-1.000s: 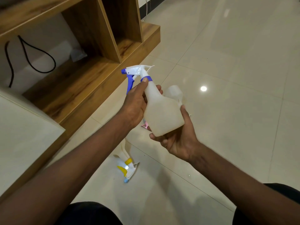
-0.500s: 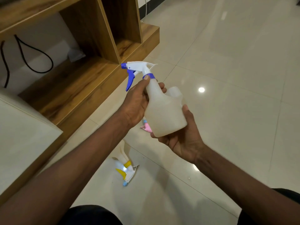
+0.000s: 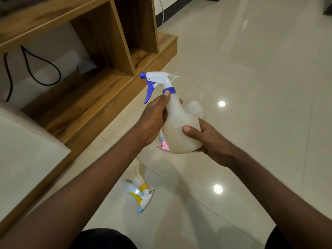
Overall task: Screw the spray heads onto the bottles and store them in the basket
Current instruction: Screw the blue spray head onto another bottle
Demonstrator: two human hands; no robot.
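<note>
A translucent white bottle point(image 3: 179, 128) is held up over the floor, topped by a white spray head point(image 3: 158, 79) with a blue trigger, nozzle and collar. My left hand point(image 3: 152, 119) grips the bottle's neck, thumb tip at the blue collar. My right hand point(image 3: 210, 141) holds the bottle's base, thumb across its front. On the floor lies a bottle with a yellow-trigger spray head point(image 3: 142, 193). A pink spray head point(image 3: 164, 145) peeks out from behind the held bottle. Another translucent bottle point(image 3: 195, 107) shows partly behind it. No basket is in view.
A wooden shelf unit point(image 3: 100, 97) with open compartments runs along the left, with a black cable point(image 3: 41, 69) in one bay. A pale cabinet top point(image 3: 27, 159) sits at the lower left. Glossy tiled floor point(image 3: 260, 87) stretches to the right.
My right hand has shifted its hold on the bottle's base, thumb now across the front. The bottle has turned more upright. My left hand stays at the neck.
</note>
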